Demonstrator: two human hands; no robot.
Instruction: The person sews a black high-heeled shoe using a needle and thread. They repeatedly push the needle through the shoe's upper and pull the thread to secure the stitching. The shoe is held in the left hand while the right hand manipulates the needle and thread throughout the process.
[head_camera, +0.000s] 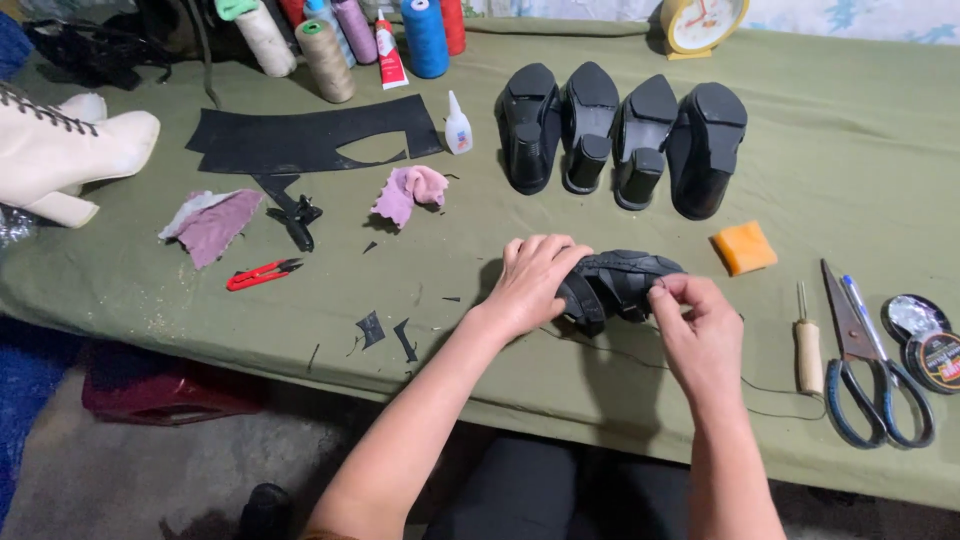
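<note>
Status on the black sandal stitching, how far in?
Done: four black shoes stand in a row at the back. In hand: left hand pins the black strappy sandal; right hand pinches at its strap, black thread trailing. Left: can't tell how much; awl and scissors lie unused.

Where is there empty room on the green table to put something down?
Bare cloth lies right of the four black shoes, above the orange sponge. Another patch sits between the red snips and the left hand. It is crowded by the scissors and the thread spools.
</note>
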